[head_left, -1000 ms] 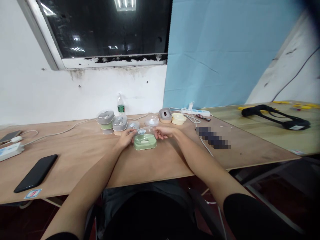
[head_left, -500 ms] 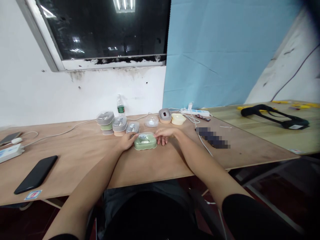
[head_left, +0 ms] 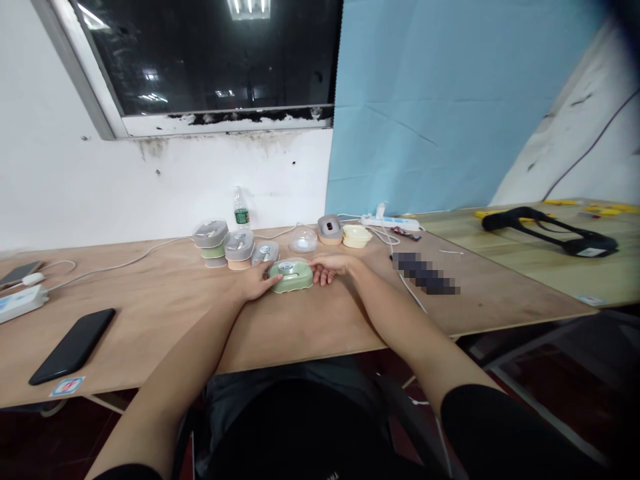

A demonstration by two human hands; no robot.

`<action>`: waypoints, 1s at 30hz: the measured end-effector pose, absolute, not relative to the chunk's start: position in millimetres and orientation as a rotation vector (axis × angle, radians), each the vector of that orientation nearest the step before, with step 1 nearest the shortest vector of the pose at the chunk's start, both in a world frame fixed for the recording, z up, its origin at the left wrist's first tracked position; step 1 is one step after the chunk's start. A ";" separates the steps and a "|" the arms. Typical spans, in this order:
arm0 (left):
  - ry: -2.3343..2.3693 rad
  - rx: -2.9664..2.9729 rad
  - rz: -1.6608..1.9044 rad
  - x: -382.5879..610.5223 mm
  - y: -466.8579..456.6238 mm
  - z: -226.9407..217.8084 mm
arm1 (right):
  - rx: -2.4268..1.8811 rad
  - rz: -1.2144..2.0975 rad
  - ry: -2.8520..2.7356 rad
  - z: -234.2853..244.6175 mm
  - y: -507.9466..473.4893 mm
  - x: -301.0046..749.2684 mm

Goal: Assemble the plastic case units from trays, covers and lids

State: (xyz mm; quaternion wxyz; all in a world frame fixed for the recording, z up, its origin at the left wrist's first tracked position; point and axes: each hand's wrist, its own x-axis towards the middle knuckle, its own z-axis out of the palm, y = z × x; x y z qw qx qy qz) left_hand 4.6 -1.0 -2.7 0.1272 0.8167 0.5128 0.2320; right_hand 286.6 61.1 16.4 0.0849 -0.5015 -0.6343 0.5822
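A small green plastic soap box [head_left: 295, 283] with a clear lid and a round label stands on the table in front of me. My left hand [head_left: 257, 281] grips its left end, the thumb lying over the front of the lid. At the right end, my right hand [head_left: 331, 267] holds on with the thumb along the lid's edge and its fingers curled beside the box. Just behind sit a clear lid [head_left: 303, 239] and a small grey box with a clear lid [head_left: 265, 253].
Stacked grey and green boxes [head_left: 211, 240] and a grey-peach box [head_left: 240, 249] stand back left, near a water bottle [head_left: 241, 212]. Behind right are an open grey-peach box [head_left: 330, 230] and cream dishes [head_left: 356, 236]. A phone [head_left: 74, 347] lies left; a power strip [head_left: 393, 223] trails cables.
My left thumb has moved from the box's left side onto the front of its lid. My right hand stays at the right end, almost unmoved.
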 end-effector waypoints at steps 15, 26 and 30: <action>1.502 2.412 0.605 6.3 -3.1 -1.1 | -1.546 1.660 -1.866 16.6 59.9 279.6; 1.412 2.385 0.671 6.3 -2.9 -1.9 | -1.420 1.481 -1.991 13.5 57.9 283.5; 1.387 2.382 0.585 4.7 -3.2 0.8 | -1.426 1.486 -1.985 12.6 59.3 283.3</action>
